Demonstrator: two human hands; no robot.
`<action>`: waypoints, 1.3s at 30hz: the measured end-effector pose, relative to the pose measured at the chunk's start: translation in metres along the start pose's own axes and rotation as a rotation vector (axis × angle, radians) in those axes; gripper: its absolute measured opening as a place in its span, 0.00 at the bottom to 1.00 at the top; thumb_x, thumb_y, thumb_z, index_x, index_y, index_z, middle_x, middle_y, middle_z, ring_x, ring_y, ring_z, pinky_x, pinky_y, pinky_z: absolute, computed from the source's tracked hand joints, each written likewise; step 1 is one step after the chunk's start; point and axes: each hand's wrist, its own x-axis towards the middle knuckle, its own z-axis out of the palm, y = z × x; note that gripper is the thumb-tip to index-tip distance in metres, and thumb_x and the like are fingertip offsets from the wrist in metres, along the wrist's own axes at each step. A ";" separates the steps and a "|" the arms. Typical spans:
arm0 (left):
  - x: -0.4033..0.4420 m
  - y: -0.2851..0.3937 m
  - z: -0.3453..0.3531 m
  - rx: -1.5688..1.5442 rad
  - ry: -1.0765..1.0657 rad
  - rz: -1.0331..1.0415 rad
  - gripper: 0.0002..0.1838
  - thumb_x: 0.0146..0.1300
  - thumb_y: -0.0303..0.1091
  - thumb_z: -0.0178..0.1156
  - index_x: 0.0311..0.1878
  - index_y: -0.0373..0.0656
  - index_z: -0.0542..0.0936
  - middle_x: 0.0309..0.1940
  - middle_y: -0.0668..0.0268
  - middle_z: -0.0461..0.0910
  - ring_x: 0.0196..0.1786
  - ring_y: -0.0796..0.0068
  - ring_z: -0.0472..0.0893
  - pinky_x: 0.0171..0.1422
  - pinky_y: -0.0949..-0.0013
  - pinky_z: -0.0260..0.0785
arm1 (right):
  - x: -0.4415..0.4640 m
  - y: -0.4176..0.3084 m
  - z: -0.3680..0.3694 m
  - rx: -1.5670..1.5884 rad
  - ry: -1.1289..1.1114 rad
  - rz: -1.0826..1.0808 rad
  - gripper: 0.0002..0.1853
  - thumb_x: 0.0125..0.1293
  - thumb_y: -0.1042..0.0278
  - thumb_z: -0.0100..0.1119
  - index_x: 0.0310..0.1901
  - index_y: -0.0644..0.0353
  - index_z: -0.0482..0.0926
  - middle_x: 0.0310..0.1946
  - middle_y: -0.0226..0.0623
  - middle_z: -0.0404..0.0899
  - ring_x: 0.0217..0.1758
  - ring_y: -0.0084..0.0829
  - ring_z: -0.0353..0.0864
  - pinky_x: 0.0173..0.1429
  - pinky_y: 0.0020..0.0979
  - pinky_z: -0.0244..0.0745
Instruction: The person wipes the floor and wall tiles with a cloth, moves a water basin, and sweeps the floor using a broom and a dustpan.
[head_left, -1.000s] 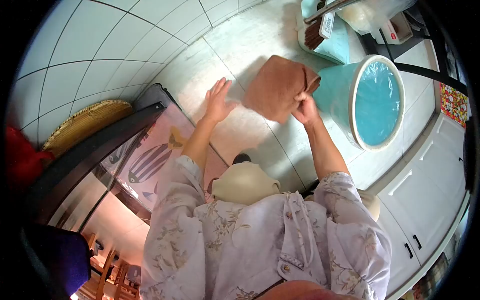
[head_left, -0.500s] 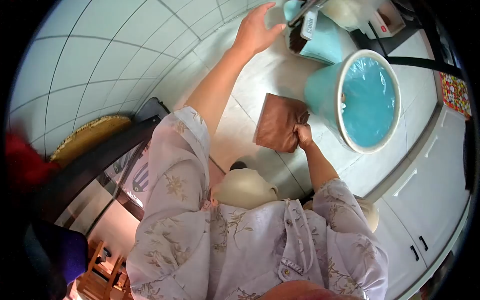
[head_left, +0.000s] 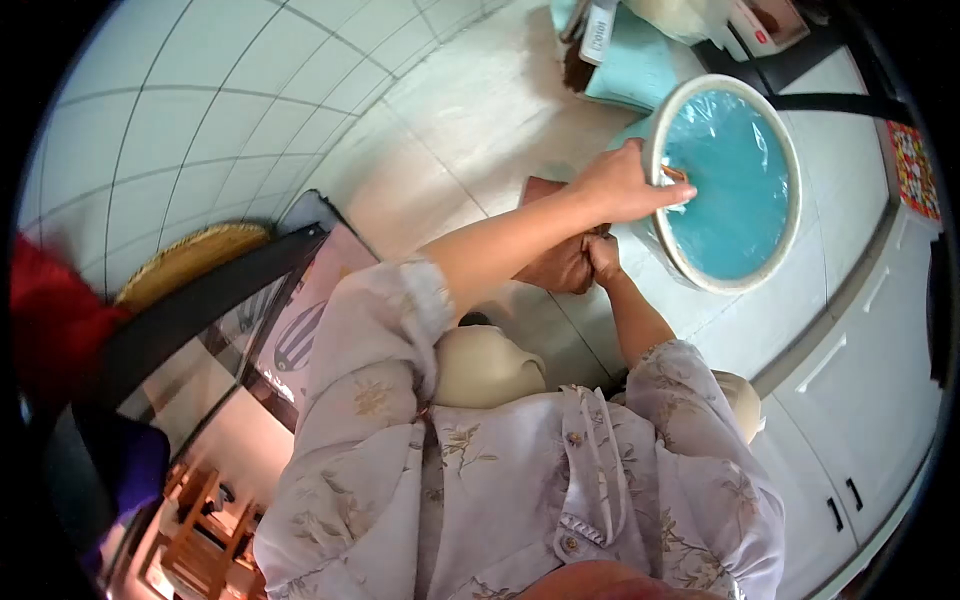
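Note:
My left hand (head_left: 625, 187) is closed on the near left rim of a trash bin (head_left: 794, 200), its thumb reaching over the inside edge. The bin is light blue with a whitish rim and is lined with a blue plastic bag. A few small orange and white scraps (head_left: 674, 178) show inside by my thumb. In my right hand (head_left: 603, 258), a bunched corner of a brown cloth (head_left: 556, 268) is gripped in a fist. The cloth rests low over the floor, and my left forearm covers part of it.
Beyond the bin, a light blue dustpan (head_left: 637, 72) lies beside a brush with dark bristles (head_left: 578, 72). White cabinets (head_left: 850, 390) line the right side and a tiled wall (head_left: 230, 110) the left. A dark-framed glass door (head_left: 215, 270) stands at left.
My left hand has come down and right from near the dustpan onto the bin's rim. The bin sits slightly higher in view. My right hand still holds the cloth.

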 end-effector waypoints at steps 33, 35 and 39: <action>-0.227 -0.085 -0.155 -0.480 0.843 -0.286 0.16 0.51 0.24 0.55 0.46 0.31 0.74 0.35 0.56 0.79 0.29 0.69 0.81 0.29 0.70 0.76 | 0.004 0.006 -0.004 -0.036 -0.089 -0.119 0.06 0.50 0.74 0.51 0.28 0.66 0.74 0.23 0.31 0.72 0.24 0.25 0.67 0.29 0.28 0.64; -0.230 -0.087 -0.161 -0.501 0.883 -0.280 0.16 0.51 0.24 0.55 0.46 0.31 0.74 0.35 0.56 0.79 0.29 0.68 0.81 0.29 0.70 0.76 | 0.003 0.005 -0.004 -0.002 -0.073 -0.110 0.05 0.49 0.74 0.51 0.28 0.65 0.74 0.22 0.30 0.71 0.24 0.24 0.66 0.28 0.28 0.62; -0.233 -0.104 -0.179 -0.493 0.973 -0.297 0.15 0.53 0.24 0.55 0.46 0.32 0.74 0.35 0.57 0.79 0.29 0.69 0.81 0.27 0.69 0.76 | 0.014 0.012 -0.011 -0.064 -0.117 -0.086 0.04 0.47 0.74 0.52 0.27 0.64 0.74 0.22 0.29 0.70 0.24 0.24 0.67 0.29 0.29 0.62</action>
